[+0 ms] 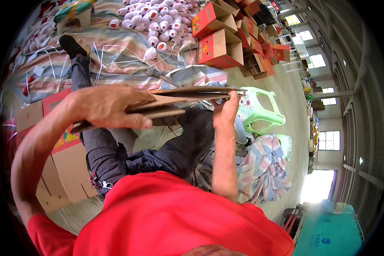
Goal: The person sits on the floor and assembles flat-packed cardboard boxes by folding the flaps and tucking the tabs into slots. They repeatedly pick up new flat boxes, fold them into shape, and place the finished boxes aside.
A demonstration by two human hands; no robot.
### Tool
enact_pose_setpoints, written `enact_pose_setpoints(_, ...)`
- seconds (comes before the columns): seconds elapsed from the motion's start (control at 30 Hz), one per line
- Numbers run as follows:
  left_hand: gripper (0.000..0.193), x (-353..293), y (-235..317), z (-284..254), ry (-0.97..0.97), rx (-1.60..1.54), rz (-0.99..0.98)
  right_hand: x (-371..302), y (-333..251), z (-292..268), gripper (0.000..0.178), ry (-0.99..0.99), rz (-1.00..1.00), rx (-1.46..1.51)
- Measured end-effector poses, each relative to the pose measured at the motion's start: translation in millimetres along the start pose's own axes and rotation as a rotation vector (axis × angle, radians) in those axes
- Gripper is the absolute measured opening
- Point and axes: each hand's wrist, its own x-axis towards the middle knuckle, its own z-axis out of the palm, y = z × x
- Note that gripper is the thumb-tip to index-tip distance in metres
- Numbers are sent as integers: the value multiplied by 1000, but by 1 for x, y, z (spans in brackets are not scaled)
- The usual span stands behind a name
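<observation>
I hold a flattened brown cardboard box [179, 99] edge-on in front of me, over my lap. My left hand [111, 106] lies across its near end with fingers wrapped over the top, gripping it. My right hand [226, 112] grips the far end from below, thumb up against the edge. My legs in dark trousers [158, 149] stretch out beneath the cardboard.
Flat cardboard sheets with red print [59, 158] lie on the floor at my left. Several red and brown boxes [219, 45] are stacked ahead, beside a pile of fruit in white foam nets [158, 23] on a striped sheet. A green plastic stool [260, 109] stands at right.
</observation>
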Motion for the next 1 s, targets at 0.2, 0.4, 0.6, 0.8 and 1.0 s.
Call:
enact_pose_setpoints(0.2,69,-18,2,6,61,-260,-171,3,5,4,31,-37,-68,88)
enact_pose_setpoints(0.4,50,-6,22,4,59,-134,-142,-21,-5,23,59,-144,24,-19)
enact_pose_setpoints(0.6,61,7,35,4,120,222,-20,4,-4,-4,61,-314,-124,-109)
enact_pose_setpoints(0.8,69,-21,17,-29,628,202,91,5,-114,-4,82,-581,-78,-304)
enact_pose_setpoints(1.0,49,-5,-26,-11,780,205,-77,18,-107,18,95,-795,-135,-724)
